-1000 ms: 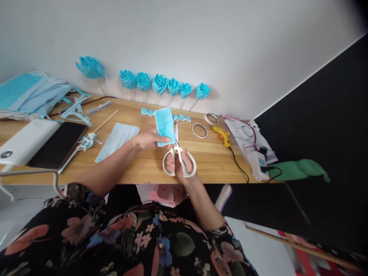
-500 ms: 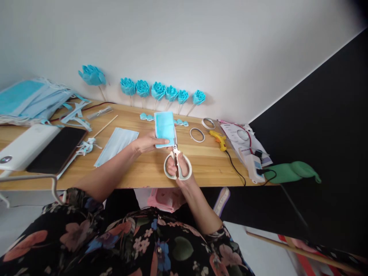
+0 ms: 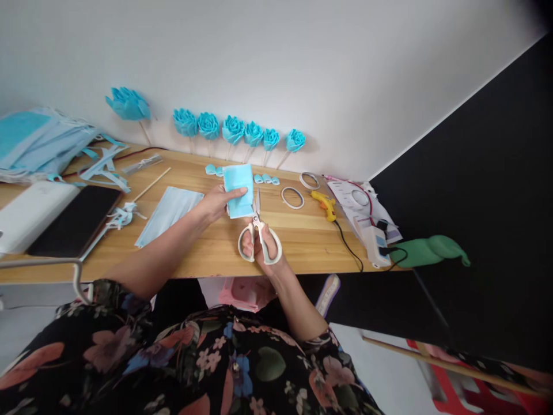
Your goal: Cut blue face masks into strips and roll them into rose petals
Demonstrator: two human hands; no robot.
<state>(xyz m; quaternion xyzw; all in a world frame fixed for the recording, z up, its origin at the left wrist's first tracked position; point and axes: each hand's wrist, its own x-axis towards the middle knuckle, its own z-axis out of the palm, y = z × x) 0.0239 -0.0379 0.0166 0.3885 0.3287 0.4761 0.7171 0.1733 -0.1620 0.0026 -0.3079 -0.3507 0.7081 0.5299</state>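
In my left hand (image 3: 217,203) I pinch a folded blue face mask (image 3: 239,190), thumb lying across its front. My right hand (image 3: 260,245) has its fingers through the white handles of a pair of scissors (image 3: 256,220). The blades point away from me and stand apart, right beside the lower right edge of the folded mask. Behind the mask lies a row of small rolled blue pieces (image 3: 266,179), partly hidden by it. Another face mask (image 3: 170,213) lies flat on the wooden table (image 3: 298,248), left of my left hand.
Several blue flowers on sticks (image 3: 233,130) lean along the wall. To the right are tape rings (image 3: 292,197), a yellow glue gun (image 3: 324,205) with its cord, and a power strip (image 3: 377,246). On the left lie a mask stack (image 3: 38,141), blue strips (image 3: 101,167) and a dark phone (image 3: 75,222).
The scissors' blades have opened wider and sit at the mask's lower right edge. My left thumb has shifted up the mask. The whole view has moved slightly.
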